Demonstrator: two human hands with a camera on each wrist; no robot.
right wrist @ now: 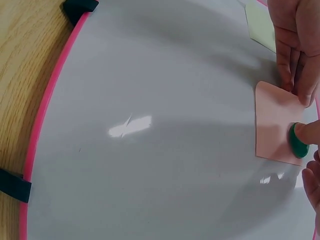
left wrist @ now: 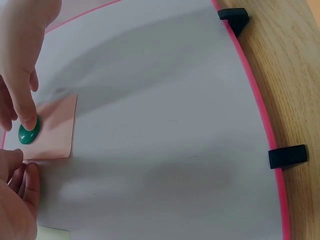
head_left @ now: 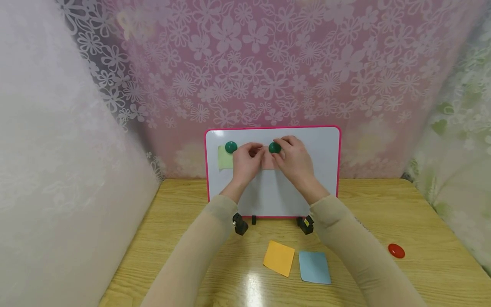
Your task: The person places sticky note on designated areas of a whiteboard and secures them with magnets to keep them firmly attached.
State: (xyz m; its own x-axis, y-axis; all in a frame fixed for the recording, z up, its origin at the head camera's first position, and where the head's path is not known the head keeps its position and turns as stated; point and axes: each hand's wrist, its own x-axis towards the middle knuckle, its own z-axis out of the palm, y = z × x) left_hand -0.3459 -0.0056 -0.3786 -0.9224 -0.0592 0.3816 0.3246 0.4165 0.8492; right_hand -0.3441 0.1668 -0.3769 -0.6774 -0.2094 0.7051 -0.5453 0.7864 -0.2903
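A whiteboard [head_left: 322, 170] with a pink frame stands upright on the table. My left hand [head_left: 245, 163] pinches the upper left edge of a pink sticky note [left wrist: 59, 127] lying against the board. My right hand [head_left: 296, 160] holds a round green magnet [head_left: 274, 147] between thumb and fingers, over the note's upper part. In the right wrist view the thumb sits on this magnet [right wrist: 298, 141]. Left of my left hand, a light green sticky note [head_left: 224, 158] is on the board, with another green magnet [head_left: 231, 147] at its top edge.
On the wooden table in front of the board lie an orange sticky note [head_left: 279, 258] and a blue sticky note [head_left: 314, 267]. A red magnet [head_left: 396, 250] lies farther right. Black feet [head_left: 306, 224] support the board's lower edge. Patterned walls [head_left: 268, 76] surround the table.
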